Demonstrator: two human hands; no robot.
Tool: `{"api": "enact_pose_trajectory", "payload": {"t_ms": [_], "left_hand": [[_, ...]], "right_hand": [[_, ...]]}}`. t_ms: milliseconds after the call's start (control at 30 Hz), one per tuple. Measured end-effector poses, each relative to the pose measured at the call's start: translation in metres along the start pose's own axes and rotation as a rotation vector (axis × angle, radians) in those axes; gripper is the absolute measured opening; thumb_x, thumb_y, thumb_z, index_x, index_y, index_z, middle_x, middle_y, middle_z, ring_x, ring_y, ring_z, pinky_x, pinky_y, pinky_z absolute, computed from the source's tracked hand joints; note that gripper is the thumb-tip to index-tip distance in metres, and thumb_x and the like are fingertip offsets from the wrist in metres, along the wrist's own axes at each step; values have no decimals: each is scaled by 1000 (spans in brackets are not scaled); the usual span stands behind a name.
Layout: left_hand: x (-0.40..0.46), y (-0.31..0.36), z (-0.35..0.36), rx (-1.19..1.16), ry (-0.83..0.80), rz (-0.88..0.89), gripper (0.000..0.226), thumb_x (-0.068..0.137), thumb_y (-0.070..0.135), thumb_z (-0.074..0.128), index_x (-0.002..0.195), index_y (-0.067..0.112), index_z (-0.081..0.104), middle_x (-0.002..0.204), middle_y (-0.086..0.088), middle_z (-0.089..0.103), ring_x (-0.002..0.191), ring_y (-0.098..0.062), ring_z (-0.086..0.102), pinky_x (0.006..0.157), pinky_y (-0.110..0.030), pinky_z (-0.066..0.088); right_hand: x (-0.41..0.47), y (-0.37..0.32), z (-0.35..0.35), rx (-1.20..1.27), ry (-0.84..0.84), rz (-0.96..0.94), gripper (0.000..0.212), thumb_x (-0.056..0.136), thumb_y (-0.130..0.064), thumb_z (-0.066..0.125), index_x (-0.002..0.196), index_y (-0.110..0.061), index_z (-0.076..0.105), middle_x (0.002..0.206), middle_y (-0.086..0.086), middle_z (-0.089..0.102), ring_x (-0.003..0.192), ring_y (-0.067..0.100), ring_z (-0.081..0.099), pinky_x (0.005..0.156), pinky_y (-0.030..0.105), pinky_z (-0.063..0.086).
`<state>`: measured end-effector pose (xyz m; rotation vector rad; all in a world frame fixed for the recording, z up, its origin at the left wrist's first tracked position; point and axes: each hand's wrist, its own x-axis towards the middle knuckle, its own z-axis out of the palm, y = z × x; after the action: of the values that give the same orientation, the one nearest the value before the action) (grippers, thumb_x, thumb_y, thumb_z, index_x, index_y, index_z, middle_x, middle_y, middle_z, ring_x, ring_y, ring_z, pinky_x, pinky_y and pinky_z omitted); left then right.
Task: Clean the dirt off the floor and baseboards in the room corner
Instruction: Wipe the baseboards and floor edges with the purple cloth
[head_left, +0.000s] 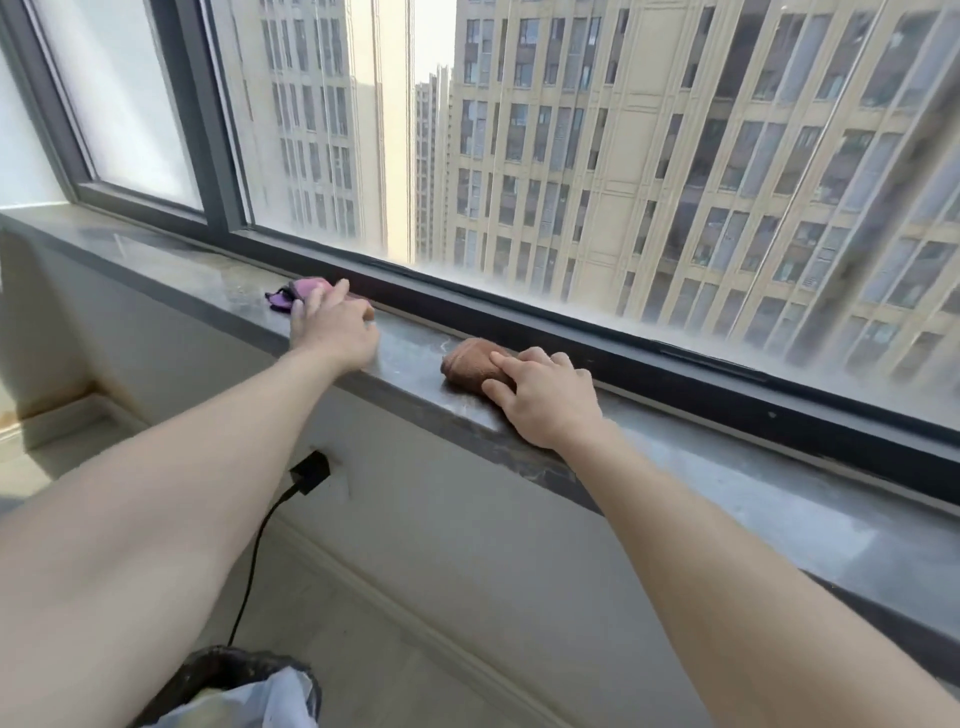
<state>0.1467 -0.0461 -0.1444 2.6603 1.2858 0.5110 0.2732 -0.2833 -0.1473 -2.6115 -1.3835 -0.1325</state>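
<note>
Both my arms reach out to a dusty dark stone windowsill (701, 467). My left hand (332, 325) lies on a pink and purple cloth (298, 292) on the sill, fingers curled over its near end. A bunched brown cloth (467, 364) sits further right on the sill, and my right hand (545, 397) holds its right end with thumb and fingers curled onto it. Below the sill, a white baseboard (395, 597) runs along the wall above the light tiled floor (332, 623). At the far left the baseboard corner (57, 410) shows brownish stains.
A black plug (310, 472) sits in a wall socket under the sill, its cable hanging down to the floor. A dark bucket lined with a plastic bag (249, 691) stands at the bottom edge. A large window (623, 156) in a dark frame faces tall buildings.
</note>
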Motion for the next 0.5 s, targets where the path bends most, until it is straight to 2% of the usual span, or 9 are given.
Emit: {"api": "enact_pose_trajectory", "payload": {"t_ms": [67, 133, 200, 267, 367, 433, 500], "left_hand": [[16, -2, 3, 74, -115, -34, 46, 103, 35, 36, 145, 29, 54, 173, -5, 4, 158, -31, -1, 126, -55, -4], [26, -5, 4, 116, -211, -71, 52, 104, 37, 27, 149, 27, 50, 172, -8, 3, 158, -33, -2, 123, -59, -7], [33, -5, 3, 145, -250, -81, 51, 103, 32, 26, 147, 21, 50, 168, -13, 19, 155, -37, 12, 123, -63, -1], [36, -5, 2, 158, -251, -97, 46, 101, 29, 33, 139, 14, 53, 157, -15, 40, 146, -39, 30, 122, -63, 8], [28, -4, -6, 133, -238, -97, 47, 97, 38, 33, 125, 14, 63, 143, -13, 55, 135, -36, 44, 119, -61, 17], [16, -2, -15, 71, -190, -18, 45, 96, 40, 32, 112, 23, 70, 137, -9, 60, 130, -34, 49, 119, -58, 23], [-7, -3, -29, 8, -91, 88, 38, 98, 42, 37, 109, 27, 71, 130, -7, 65, 122, -32, 55, 114, -56, 36]], "right_hand": [[2, 0, 7, 3, 15, 10, 52, 106, -57, 32, 156, -41, 36, 152, 0, 44, 136, 31, 38, 109, 48, 31], [3, 0, 10, 5, 21, 6, 52, 107, -57, 31, 156, -40, 35, 152, 2, 44, 137, 31, 38, 110, 48, 30], [3, 1, 9, 19, 9, 10, 53, 107, -57, 30, 157, -40, 34, 153, 2, 43, 138, 31, 37, 112, 47, 28], [4, 3, 9, 32, -4, 13, 55, 106, -57, 30, 158, -39, 33, 155, 3, 42, 139, 31, 36, 114, 48, 26], [2, 1, 8, 34, -26, 13, 59, 105, -60, 29, 159, -39, 30, 158, 4, 39, 143, 32, 34, 120, 49, 21], [-2, 2, 4, 57, -68, 14, 62, 104, -63, 27, 161, -39, 26, 164, 3, 33, 150, 32, 24, 125, 54, 9], [-11, 2, -3, 114, -90, 0, 65, 104, -64, 27, 163, -38, 17, 170, 0, 21, 158, 30, 6, 125, 58, -7]]}}
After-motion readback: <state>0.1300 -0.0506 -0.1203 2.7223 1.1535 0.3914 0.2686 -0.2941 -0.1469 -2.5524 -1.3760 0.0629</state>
